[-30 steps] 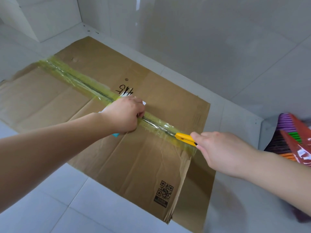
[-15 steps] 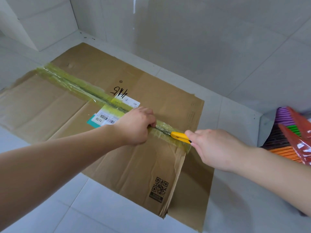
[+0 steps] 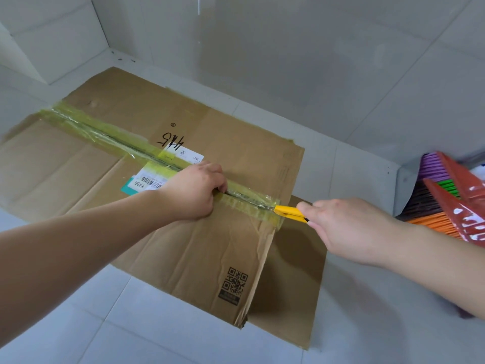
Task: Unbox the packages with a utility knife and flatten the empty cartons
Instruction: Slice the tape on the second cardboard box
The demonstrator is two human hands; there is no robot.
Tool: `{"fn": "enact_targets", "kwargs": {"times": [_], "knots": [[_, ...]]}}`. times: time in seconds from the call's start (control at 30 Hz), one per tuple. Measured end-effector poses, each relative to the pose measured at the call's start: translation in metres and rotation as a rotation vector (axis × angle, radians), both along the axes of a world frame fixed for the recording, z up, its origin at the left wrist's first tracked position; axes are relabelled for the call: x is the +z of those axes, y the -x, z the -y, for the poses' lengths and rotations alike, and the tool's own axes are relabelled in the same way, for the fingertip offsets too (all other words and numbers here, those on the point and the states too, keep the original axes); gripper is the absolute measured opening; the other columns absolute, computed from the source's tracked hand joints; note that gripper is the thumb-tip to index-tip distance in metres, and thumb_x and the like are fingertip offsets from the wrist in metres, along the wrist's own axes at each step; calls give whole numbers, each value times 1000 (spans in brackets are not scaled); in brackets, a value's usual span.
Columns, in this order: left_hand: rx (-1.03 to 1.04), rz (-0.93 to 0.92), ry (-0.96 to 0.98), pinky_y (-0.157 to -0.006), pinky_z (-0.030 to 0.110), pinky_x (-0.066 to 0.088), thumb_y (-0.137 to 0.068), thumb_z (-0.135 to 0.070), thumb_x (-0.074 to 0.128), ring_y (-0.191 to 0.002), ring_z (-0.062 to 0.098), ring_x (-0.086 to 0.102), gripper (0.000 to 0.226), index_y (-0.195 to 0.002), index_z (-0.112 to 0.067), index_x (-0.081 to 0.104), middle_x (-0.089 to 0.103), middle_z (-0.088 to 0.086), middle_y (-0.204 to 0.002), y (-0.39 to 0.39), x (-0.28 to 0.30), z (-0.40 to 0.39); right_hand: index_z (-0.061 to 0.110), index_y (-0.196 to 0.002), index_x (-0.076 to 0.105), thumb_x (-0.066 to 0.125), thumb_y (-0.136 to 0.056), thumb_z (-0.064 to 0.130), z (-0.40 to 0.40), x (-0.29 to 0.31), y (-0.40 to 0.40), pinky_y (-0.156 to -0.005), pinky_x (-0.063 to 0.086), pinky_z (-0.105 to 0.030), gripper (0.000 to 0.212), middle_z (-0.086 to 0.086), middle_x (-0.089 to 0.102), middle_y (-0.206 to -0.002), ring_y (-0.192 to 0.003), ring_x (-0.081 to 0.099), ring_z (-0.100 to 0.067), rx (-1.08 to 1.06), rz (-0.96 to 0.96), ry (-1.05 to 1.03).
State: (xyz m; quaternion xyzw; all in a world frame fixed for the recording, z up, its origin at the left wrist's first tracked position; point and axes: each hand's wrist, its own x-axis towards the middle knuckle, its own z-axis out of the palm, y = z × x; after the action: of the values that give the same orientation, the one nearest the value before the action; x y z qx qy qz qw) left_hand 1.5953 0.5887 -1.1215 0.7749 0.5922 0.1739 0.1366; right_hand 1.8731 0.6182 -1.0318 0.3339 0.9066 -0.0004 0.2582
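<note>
A large brown carton (image 3: 199,248) lies flat on the tiled floor, with yellow-green tape (image 3: 99,130) running along its middle seam. The seam looks slit open along its length. My left hand (image 3: 194,190) rests on the seam past a white shipping label (image 3: 149,181), fingers curled down at the slit edge of the near flap. My right hand (image 3: 341,227) grips a yellow utility knife (image 3: 288,212). The knife tip sits at the right-hand end of the taped seam, right at the carton's edge. The blade itself is too small to make out.
Brooms with purple, green and orange bristles and red heads (image 3: 451,203) lie at the right, close to my right forearm. A tiled wall (image 3: 288,61) rises just behind the carton. A white ledge (image 3: 39,43) stands at the back left. Bare floor tiles (image 3: 131,332) lie in front.
My left hand has slid right along the seam, uncovering the shipping label. The knife has stayed at the seam's right end, near the carton's edge.
</note>
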Motion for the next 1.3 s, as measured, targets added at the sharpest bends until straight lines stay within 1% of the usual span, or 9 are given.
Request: {"fn": "enact_targets", "kwargs": {"times": [0.13,0.3,0.47,0.53,0.7,0.87,1.0,1.17,1.3], "knots": [[-9,-28,6,-69,34,48,-56,-4,34,-79,30,54,41,-79,-11,67,60,6,-84,-1,2,-1,24,-109,38,39,-97,19,1,2,-8,-59,46,-36,14,5,42,-79,-71,54,-22,4,3,5],[2,-39,-16,-66,38,51,-54,-5,36,-75,32,55,37,-74,-13,67,60,5,-79,-11,4,-1,23,-107,39,36,-98,23,-2,0,-12,-60,45,-36,9,4,45,-82,-70,52,-23,11,-21,16],[-79,-69,11,-79,36,47,-59,-10,39,-88,29,56,42,-87,-12,70,62,6,-91,-54,7,0,23,-105,41,37,-98,23,-4,-1,-13,-61,48,-38,8,3,48,-82,-70,54,-23,12,-40,31],[-79,-46,29,-80,37,46,-60,-10,37,-89,30,56,42,-87,-11,69,61,7,-92,-58,4,-2,22,-104,41,37,-98,23,-4,0,-13,-60,48,-38,7,3,46,-80,-69,53,-23,17,-42,35],[-102,-32,13,-72,40,50,-57,-5,38,-78,30,56,36,-78,-13,67,60,5,-82,-54,1,-5,23,-101,40,39,-96,19,-4,4,-20,-59,45,-38,6,4,42,-76,-68,52,-22,21,-15,20],[-107,-38,-16,-67,40,52,-55,-5,37,-73,29,56,34,-73,-14,64,60,4,-78,-55,-1,-8,24,-107,40,37,-98,21,-2,8,-32,-57,40,-35,9,4,47,-82,-69,52,-22,-2,13,17],[-112,-44,-13,-68,38,53,-55,-5,37,-73,29,57,34,-73,-14,64,60,3,-77,-55,0,-8,24,-108,40,36,-99,22,0,6,-36,-60,43,-36,10,4,48,-85,-70,52,-23,9,-3,13],[-109,-55,-12,-67,40,52,-55,-5,37,-74,28,57,33,-72,-14,63,59,2,-77,-56,1,-8,24,-111,41,35,-99,22,-1,6,-40,-57,38,-35,13,4,45,-83,-67,47,-22,24,15,-17],[-104,-58,2,-67,41,52,-54,-6,36,-74,28,56,34,-72,-14,63,59,3,-77,-57,3,-8,24,-108,41,37,-98,20,0,10,-42,-59,43,-37,12,4,46,-82,-73,54,-22,28,12,-11]]}}
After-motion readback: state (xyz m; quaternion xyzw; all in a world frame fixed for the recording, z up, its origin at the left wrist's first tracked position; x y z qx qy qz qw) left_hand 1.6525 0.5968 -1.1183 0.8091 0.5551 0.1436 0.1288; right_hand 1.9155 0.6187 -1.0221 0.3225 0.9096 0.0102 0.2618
